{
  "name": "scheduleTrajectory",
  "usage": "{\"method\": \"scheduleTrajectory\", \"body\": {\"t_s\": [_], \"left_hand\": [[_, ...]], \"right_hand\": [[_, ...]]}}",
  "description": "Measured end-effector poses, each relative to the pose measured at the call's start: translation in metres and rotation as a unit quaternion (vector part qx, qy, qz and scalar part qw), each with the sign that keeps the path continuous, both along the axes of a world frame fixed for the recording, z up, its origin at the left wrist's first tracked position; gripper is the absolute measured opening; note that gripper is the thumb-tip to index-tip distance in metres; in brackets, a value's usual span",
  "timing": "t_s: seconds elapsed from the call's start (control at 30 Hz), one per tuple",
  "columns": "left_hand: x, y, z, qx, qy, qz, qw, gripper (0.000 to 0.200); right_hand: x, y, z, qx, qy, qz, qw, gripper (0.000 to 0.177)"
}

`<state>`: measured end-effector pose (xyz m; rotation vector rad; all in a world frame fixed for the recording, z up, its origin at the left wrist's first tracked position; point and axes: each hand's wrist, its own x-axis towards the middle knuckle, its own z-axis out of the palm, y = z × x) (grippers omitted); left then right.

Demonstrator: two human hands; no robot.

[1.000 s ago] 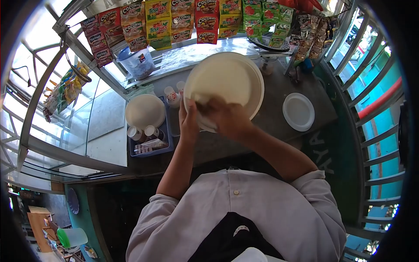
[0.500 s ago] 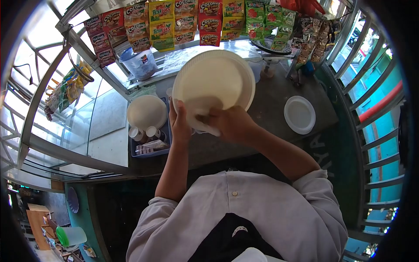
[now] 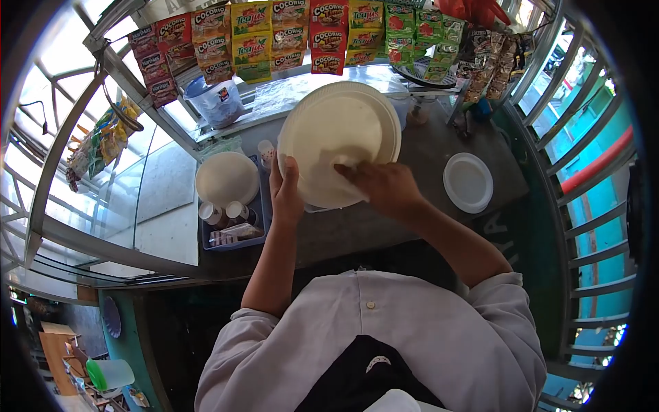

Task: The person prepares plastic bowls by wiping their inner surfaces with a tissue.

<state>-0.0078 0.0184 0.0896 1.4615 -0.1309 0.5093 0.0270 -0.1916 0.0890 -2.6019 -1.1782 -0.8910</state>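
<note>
A large round white plate [image 3: 333, 127] is held up over the counter, its inner face towards me. My left hand [image 3: 287, 196] is closed on its left rim, thumb in front and the other fingers mostly behind. My right hand [image 3: 388, 187] is over the lower right part of the plate, its fingers bunched together against the inner face. A pale bit shows by those fingertips, but I cannot make out what it is. The hand's shadow falls on the plate.
On the left, a blue tray [image 3: 259, 237] holds cups and small packs, with a round white lid or plate [image 3: 228, 180] beside them. Another white plate [image 3: 468, 182] lies on the dark counter [image 3: 419, 147]. Drink sachets [image 3: 288, 41] hang across the top; a clear tub [image 3: 216, 103] stands behind.
My right hand has moved up and slightly right across the plate's face. A white edge below its fingers no longer shows. My left hand keeps its hold; the plate has shifted slightly.
</note>
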Motion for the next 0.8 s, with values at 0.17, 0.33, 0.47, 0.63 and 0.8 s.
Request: {"method": "scheduleTrajectory", "body": {"t_s": [0.17,0.33,0.47,0.63,0.8], "left_hand": [[0.001,-0.010,0.002,0.054,-0.024,-0.003,0.998,0.048],[0.013,-0.003,-0.005,-0.043,-0.006,-0.053,0.998,0.050],[0.007,-0.005,-0.005,-0.056,0.007,-0.073,0.996,0.050],[0.007,-0.008,0.001,0.000,-0.021,-0.046,0.999,0.049],[0.021,0.011,-0.019,-0.095,-0.026,-0.029,0.995,0.047]], "right_hand": [[0.006,-0.003,0.056,0.087,0.046,-0.156,0.983,0.052],[-0.017,0.010,0.021,-0.047,0.011,0.011,0.999,0.054],[0.002,-0.004,0.053,-0.002,-0.012,-0.114,0.993,0.056],[-0.002,-0.004,0.067,0.011,0.089,-0.215,0.973,0.066],[-0.022,-0.001,0.024,-0.049,0.162,-0.226,0.959,0.049]]}}
